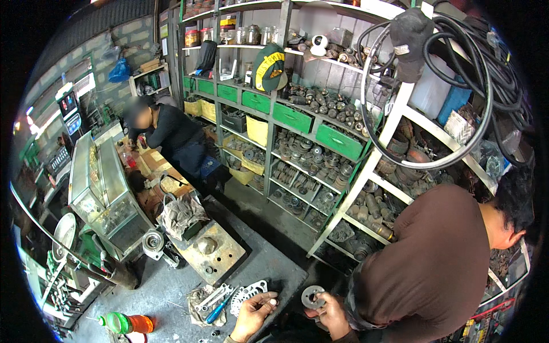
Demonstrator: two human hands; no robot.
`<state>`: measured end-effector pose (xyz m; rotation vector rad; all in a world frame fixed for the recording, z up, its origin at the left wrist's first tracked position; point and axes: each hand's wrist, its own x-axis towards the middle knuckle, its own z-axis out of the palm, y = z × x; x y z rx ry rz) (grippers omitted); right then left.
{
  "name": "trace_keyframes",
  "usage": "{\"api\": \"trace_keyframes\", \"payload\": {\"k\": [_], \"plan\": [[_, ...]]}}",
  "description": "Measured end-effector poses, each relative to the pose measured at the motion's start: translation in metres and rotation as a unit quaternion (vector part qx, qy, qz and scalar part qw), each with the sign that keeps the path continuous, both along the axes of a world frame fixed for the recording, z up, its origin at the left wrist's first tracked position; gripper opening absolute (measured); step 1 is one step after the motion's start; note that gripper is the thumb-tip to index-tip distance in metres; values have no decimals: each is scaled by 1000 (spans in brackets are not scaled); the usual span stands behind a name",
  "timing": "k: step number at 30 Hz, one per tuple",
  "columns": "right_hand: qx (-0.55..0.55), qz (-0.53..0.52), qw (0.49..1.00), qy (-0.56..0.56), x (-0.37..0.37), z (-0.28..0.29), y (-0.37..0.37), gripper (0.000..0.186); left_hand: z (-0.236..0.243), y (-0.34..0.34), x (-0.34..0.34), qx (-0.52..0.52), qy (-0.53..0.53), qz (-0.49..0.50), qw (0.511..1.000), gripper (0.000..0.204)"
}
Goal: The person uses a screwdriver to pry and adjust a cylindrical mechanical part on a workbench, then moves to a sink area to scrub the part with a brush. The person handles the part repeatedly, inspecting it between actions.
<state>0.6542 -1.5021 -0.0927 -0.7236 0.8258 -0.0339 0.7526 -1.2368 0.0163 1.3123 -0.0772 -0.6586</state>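
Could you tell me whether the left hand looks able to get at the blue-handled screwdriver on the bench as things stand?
Probably yes. The left hand pinches a small white piece, but the screwdriver lies close beside it on a rag, with nothing between them.

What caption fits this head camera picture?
Left hand holds a small pale piece, right hand a round metal part, beside spare-part shelves.

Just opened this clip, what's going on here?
In a cluttered parts workshop, the person's left hand pinches a small pale piece over the bench, beside a flat metal plate with cutouts and some wrenches. The right hand holds a round metal disc with holes. A co-worker in a brown top bends close at the right; another person in black leans at a far counter.
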Motion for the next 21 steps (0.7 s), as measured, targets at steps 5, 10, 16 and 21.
{"api": "trace_keyframes", "payload": {"k": [5,10,16,21], "plan": [[-84,-46,993,-69,83,82,-13,15,6,2,13,-33,-12,74,997,28],[-87,-9,996,-30,168,64,-57,22,1,9,30,72,-32,191,978,26],[-75,71,993,-63,244,40,-123,25,7,-44,43,66,-33,184,980,27],[-56,140,988,-39,323,14,-153,24,-7,-135,71,-6,51,220,974,30]]}}
